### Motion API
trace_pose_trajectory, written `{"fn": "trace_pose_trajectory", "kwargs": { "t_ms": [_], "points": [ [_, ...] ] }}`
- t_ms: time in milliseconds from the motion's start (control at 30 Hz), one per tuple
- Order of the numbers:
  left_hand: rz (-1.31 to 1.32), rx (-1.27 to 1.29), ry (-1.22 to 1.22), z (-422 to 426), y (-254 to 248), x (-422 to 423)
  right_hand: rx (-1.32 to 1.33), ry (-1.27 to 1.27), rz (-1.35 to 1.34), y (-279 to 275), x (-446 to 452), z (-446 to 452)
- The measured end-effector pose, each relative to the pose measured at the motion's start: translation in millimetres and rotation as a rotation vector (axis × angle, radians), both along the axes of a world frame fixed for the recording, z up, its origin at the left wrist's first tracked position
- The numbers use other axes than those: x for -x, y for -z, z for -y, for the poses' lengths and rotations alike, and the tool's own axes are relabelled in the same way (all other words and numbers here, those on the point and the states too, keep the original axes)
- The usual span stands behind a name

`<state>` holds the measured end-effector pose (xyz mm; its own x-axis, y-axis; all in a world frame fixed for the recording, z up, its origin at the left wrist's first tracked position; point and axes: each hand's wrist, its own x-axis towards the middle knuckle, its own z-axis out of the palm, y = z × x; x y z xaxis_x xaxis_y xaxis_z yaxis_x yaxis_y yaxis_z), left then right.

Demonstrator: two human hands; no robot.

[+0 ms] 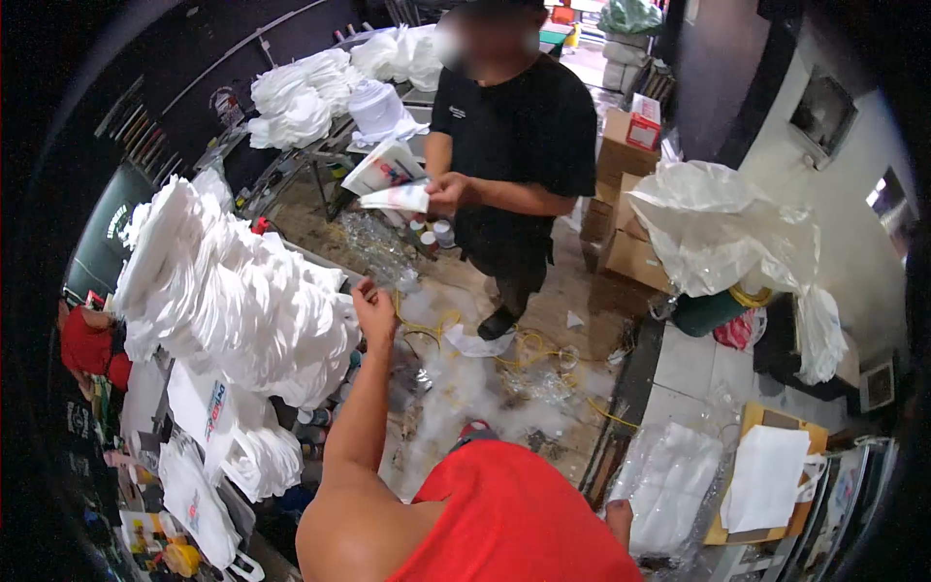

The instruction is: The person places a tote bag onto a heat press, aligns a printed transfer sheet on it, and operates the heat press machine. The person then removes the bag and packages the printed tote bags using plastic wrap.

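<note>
My left hand (373, 308) is stretched out beside a tall pile of white cloth items (233, 291), at its right edge. Its fingers are loosely bent, and I see nothing held in them. Below the pile lie more white pieces, one a white printed bag (208, 407) with red and blue lettering. Only a small part of my right hand (619, 519) shows past my red shirt, and its fingers cannot be made out. It is nearest to a plastic-wrapped white bundle (664, 485).
A person in a black shirt (514, 126) stands ahead, holding white printed pieces (393, 179). Yellow cord (529, 349) and plastic scraps litter the floor. Cardboard boxes (635, 252) and a large plastic sheet (727, 228) are at right. White stacks (301, 97) lie on the back table.
</note>
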<state>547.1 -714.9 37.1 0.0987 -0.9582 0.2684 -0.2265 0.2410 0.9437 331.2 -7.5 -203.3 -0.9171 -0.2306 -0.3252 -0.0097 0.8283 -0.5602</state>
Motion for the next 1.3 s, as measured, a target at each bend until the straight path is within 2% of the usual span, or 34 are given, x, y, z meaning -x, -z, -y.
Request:
{"fn": "trace_pose_trajectory", "kwargs": {
  "t_ms": [33,100,167,233,267,367,433,500,567,600,633,667,733,800,833,867,933,967,1000,1067,1100,1167,1200,1267,1300],
  "points": [
    [-0.058,0.101,0.063,14.6,-4.3,-6.5,-0.006,-0.002,0.003,8.0,-1.9,-4.7],
    [-0.127,0.093,0.152,25.6,-39.1,-11.6,-0.401,-1.039,-0.455,18.4,-0.6,-10.1],
    [-0.195,0.079,0.244,25.7,-82.7,-15.5,-0.336,-1.061,-0.463,35.6,-9.0,-9.8],
    [0.180,0.414,0.194,24.0,-120.7,-15.8,-0.274,-1.077,-0.463,44.3,-16.1,0.3],
    [0.182,0.402,0.203,27.2,-130.2,-15.1,-0.140,-0.859,-0.176,43.9,-17.5,8.3],
    [0.408,0.695,0.249,41.5,-150.0,-12.4,0.251,-0.125,0.612,40.6,-16.9,37.6],
    [0.381,0.653,0.261,56.8,-152.4,-10.4,0.390,0.147,0.843,44.2,-18.5,66.9],
    [0.358,0.613,0.277,70.6,-153.3,-9.3,0.255,0.411,0.388,58.1,-31.7,90.5],
    [0.346,0.607,0.300,85.9,-155.1,-7.4,0.212,0.356,0.353,83.1,-29.3,99.2],
    [0.342,0.612,0.308,90.9,-163.9,-2.5,0.168,0.291,0.316,56.1,-33.0,124.5],
    [0.350,0.646,0.332,95.9,-172.8,2.4,0.198,0.316,0.440,19.5,-35.9,138.1],
    [0.359,0.679,0.358,101.5,-179.6,8.1,0.199,0.327,0.440,22.9,-39.9,137.1],
    [0.374,0.618,0.385,124.5,-187.6,22.1,0.277,0.117,0.325,82.8,-36.4,106.0],
    [-0.004,0.129,0.676,149.7,-190.9,43.3,0.256,0.187,0.314,52.2,-48.9,120.0],
    [0.157,0.118,0.750,170.0,-187.8,49.0,0.229,0.250,0.307,37.6,-55.7,125.1],
    [0.294,0.247,0.748,186.0,-183.6,56.8,0.216,0.299,0.312,22.7,-60.3,130.6],
    [0.383,0.275,0.722,215.9,-174.5,63.6,0.226,0.354,0.358,2.4,-74.9,133.2],
    [0.255,0.042,0.901,224.0,-174.7,61.6,0.240,0.371,0.382,-2.8,-82.9,130.6],
    [0.195,-0.036,0.967,241.6,-160.3,58.5,0.254,0.383,0.404,-8.2,-91.9,127.6],
    [0.375,0.076,0.985,260.7,-152.5,48.1,0.276,0.409,0.423,-22.0,-110.0,123.3],
    [0.377,0.080,0.996,263.1,-147.7,46.6,0.279,0.417,0.437,-26.0,-119.4,119.0],
    [0.257,-0.204,1.130,266.8,-135.8,44.5,0.185,0.441,0.369,-30.2,-137.2,117.4],
    [0.260,-0.205,1.135,257.0,-136.4,45.9,0.147,0.451,0.354,-26.0,-143.0,111.6],
    [0.221,-0.084,0.999,234.8,-134.4,53.1,0.079,0.447,0.352,-10.1,-146.8,106.5],
    [0.275,0.130,0.939,234.2,-121.2,58.1,0.051,0.438,0.364,-2.4,-147.4,102.1]
  ]
}}
